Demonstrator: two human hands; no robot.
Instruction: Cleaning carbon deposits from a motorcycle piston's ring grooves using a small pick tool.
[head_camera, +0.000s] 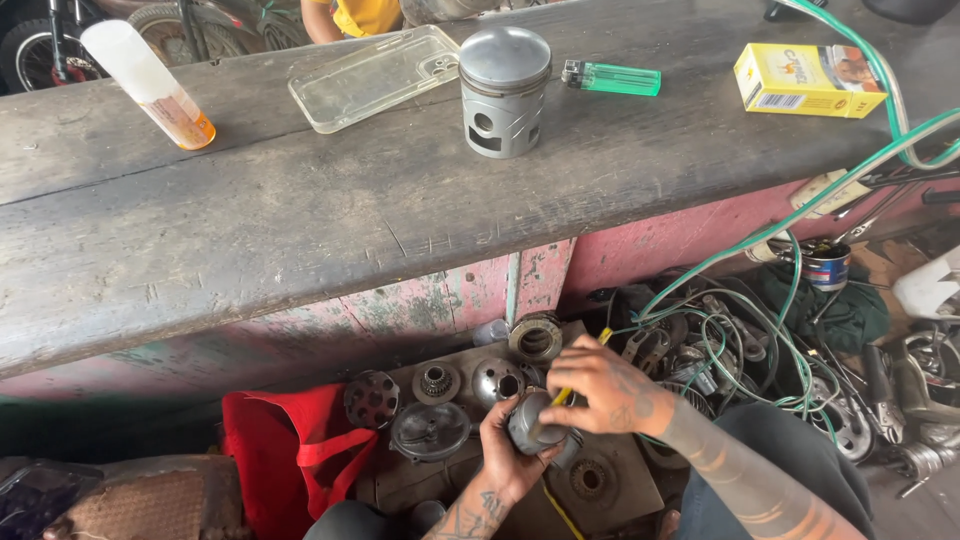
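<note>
My left hand (505, 458) grips a small round grey metal part (530, 425) low in the head view. My right hand (605, 390) is closed on a thin yellow-handled tool (563, 396) whose tip meets that part. Both hands hover over a board (620, 490) strewn with round metal engine parts (430, 430). On the worn wooden bench (300, 220) above stands a grey piston (504, 92), upright.
The bench also carries a clear phone case (375, 76), a green lighter (612, 78), a yellow box (808, 80) and a white bottle with orange liquid (150, 85). Green wires (790, 300) tangle at right over scattered parts. A red bag (295, 450) lies lower left.
</note>
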